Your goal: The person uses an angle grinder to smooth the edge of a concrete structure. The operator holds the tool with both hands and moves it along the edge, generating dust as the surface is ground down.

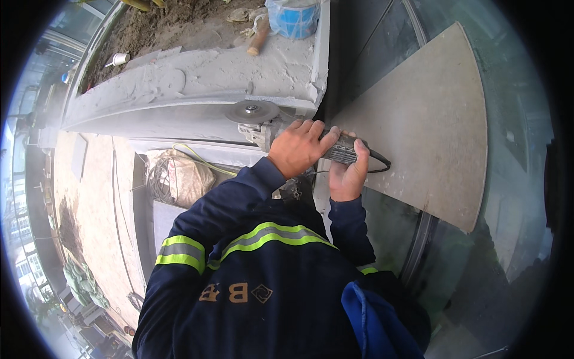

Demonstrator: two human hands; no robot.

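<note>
Both my hands are wrapped round an angle grinder (342, 151) with a dark body and a grey metal head. My left hand (299, 145) grips it just behind the head. My right hand (351, 173) closes round the rear end, near where the black cord (385, 163) comes out. The grinder's round grey disc (242, 113) points left, over the pale front panel (179, 122) of a planter just below its top edge. Whether the disc touches the panel, I cannot tell.
Soil (173, 27) fills the planter behind its dusty ledge (209, 75). On it stand a blue bucket (294, 23) in clear plastic, a wooden handle (258, 43) and a white cup (120, 58). Below lies a stained sack (190, 179) with coiled wire. A large board (430, 119) leans at right.
</note>
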